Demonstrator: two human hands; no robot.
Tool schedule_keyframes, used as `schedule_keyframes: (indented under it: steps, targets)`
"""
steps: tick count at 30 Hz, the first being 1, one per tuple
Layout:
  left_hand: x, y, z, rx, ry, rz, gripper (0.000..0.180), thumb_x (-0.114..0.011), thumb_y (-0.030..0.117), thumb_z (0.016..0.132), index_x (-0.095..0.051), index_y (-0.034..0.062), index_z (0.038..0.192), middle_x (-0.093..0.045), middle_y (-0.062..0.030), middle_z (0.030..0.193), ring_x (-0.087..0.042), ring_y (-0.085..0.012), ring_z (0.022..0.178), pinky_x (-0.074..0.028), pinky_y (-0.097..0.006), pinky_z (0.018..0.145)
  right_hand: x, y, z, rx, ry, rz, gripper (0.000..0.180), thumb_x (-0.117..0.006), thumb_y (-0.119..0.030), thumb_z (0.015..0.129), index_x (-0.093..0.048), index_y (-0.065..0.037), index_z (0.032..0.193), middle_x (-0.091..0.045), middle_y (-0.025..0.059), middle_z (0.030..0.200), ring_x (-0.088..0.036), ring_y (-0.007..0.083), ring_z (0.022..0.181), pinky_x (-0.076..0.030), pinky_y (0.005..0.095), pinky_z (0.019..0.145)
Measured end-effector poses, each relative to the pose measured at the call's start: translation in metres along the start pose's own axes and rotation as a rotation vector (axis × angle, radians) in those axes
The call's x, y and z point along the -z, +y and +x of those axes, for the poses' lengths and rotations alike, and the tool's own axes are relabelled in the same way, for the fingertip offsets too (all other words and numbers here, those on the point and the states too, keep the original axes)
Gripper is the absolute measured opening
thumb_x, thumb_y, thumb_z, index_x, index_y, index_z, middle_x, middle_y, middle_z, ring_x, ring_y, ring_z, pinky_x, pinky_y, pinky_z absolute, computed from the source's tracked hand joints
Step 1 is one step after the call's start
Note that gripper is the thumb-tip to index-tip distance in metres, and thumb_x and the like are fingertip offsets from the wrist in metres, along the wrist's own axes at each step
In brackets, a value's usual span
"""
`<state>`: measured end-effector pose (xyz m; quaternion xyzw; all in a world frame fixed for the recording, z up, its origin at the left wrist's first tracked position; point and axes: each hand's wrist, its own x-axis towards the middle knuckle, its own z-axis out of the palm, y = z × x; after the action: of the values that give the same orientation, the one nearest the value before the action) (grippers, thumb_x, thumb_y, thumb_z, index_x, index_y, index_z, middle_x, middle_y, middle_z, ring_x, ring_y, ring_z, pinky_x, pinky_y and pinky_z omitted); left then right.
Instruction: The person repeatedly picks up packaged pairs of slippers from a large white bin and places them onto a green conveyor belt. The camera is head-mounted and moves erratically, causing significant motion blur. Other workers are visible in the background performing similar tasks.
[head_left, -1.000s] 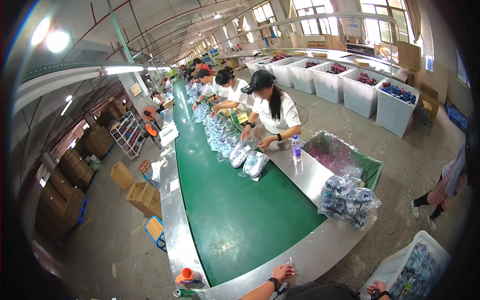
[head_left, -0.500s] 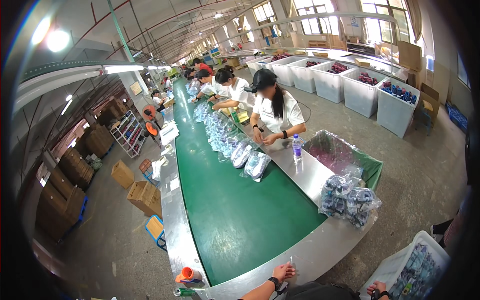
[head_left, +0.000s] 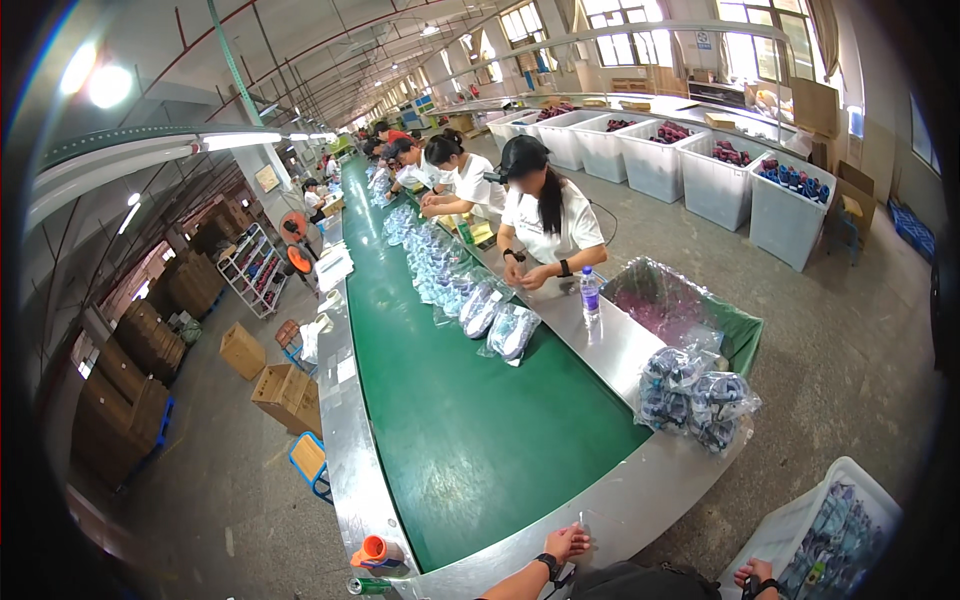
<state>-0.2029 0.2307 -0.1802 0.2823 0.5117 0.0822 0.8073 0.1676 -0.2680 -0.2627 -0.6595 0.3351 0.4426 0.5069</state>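
My left hand (head_left: 567, 543), with a dark band on its wrist, rests on the near rim of the metal table (head_left: 625, 505). Its fingers are loosely bent and hold nothing I can see. Lower right, my right hand (head_left: 752, 574) hangs beside a white bin (head_left: 748, 552) of bagged shoes (head_left: 832, 535), its fingers loosely curled and apart, with no held thing visible. Ahead lies the green conveyor belt (head_left: 480, 450), bearing a long row of clear-bagged shoes (head_left: 511, 333). More bagged shoes (head_left: 690, 395) are piled on the table's right corner.
An orange cup-like container (head_left: 374, 550) and a green can (head_left: 368, 586) stand at the near left corner. Right of the belt are a water bottle (head_left: 590, 292), a green-lined bin (head_left: 742, 345) and a co-worker (head_left: 550, 220). Cartons (head_left: 286, 395) and a stool (head_left: 309, 463) stand left.
The view has shifted very slightly. My hands and the bagged shoes stay where they were.
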Motion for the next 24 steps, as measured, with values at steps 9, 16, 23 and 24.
schedule_keyframes:
  steps: [9,16,23,24]
  targets:
    - [0.001,0.0,0.002,0.011,0.002,-0.011,0.036,-0.059,0.034,0.098,-0.058,0.0,0.11,-0.072,-0.0125,0.091,-0.072,-0.024,0.072,-0.061,-0.036,0.065,0.003,0.004,0.013,0.024,0.036,0.019,0.026,-0.05,-0.025,0.092,-0.048,-0.002,0.104,-0.055,0.0158,0.08,-0.06,0.036,0.065,-0.055,0.0522,0.06]
    - [0.0,0.0,0.001,0.002,0.004,-0.01,0.036,-0.058,0.034,0.098,-0.058,-0.0001,0.11,-0.072,-0.012,0.09,-0.072,-0.0234,0.072,-0.061,-0.036,0.065,0.004,0.001,0.017,0.006,0.031,-0.031,0.029,-0.052,-0.026,0.091,-0.049,0.001,0.098,-0.055,0.0152,0.08,-0.061,0.0352,0.065,-0.055,0.0513,0.06]
    - [0.001,0.0,0.0,0.012,0.015,0.002,0.037,-0.058,0.035,0.098,-0.058,-0.0003,0.111,-0.072,-0.012,0.091,-0.072,-0.0229,0.073,-0.061,-0.035,0.065,0.003,0.001,0.012,0.015,0.038,-0.049,0.026,-0.051,-0.025,0.09,-0.049,0.0,0.099,-0.055,0.0145,0.08,-0.06,0.0344,0.063,-0.055,0.0515,0.059]
    - [0.001,0.0,0.0,0.008,0.0,-0.004,0.037,-0.058,0.035,0.098,-0.058,-0.0002,0.111,-0.072,-0.012,0.092,-0.072,-0.0229,0.073,-0.061,-0.035,0.065,0.002,0.001,0.011,0.02,0.036,-0.048,0.026,-0.051,-0.025,0.09,-0.049,0.0,0.099,-0.055,0.0147,0.08,-0.06,0.0346,0.064,-0.055,0.0514,0.058]
